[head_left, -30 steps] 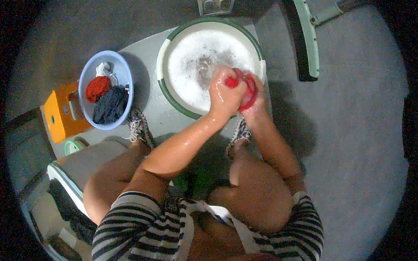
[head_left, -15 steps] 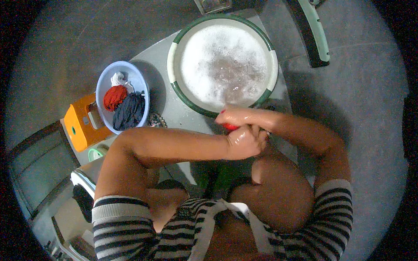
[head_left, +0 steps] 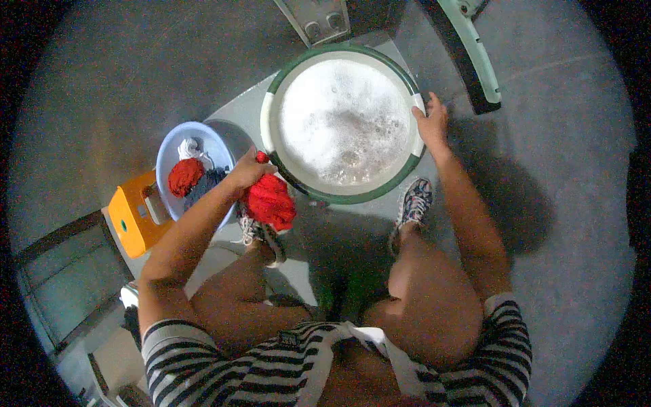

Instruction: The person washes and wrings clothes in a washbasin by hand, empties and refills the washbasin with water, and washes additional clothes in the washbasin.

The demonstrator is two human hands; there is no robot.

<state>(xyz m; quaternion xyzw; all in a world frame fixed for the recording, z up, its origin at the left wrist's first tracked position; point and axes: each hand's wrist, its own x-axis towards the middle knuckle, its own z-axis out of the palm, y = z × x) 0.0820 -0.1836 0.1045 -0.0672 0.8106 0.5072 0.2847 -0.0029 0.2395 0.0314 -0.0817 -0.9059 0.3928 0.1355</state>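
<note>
A bright red, bunched wet cloth hangs from my left hand, which is closed on it between the two basins. A small red end of the cloth pokes up past my fingers. My right hand is at the right side of the big green-and-white tub, thumb against the rim and fingers apart. White suds and cloudy water fill the tub. At the left, the light blue basin holds a white cloth, a dark red cloth and a dark navy cloth, partly hidden by my left forearm.
An orange plastic stool stands left of the blue basin. My two patterned shoes are on the floor near the tub. A pale green and black object stands at the upper right, and a metal-framed fixture behind the tub.
My hands were together in front of the tub, squeezing the red cloth. My left hand has carried it left toward the blue basin; my right hand has moved up to the tub's right rim.
</note>
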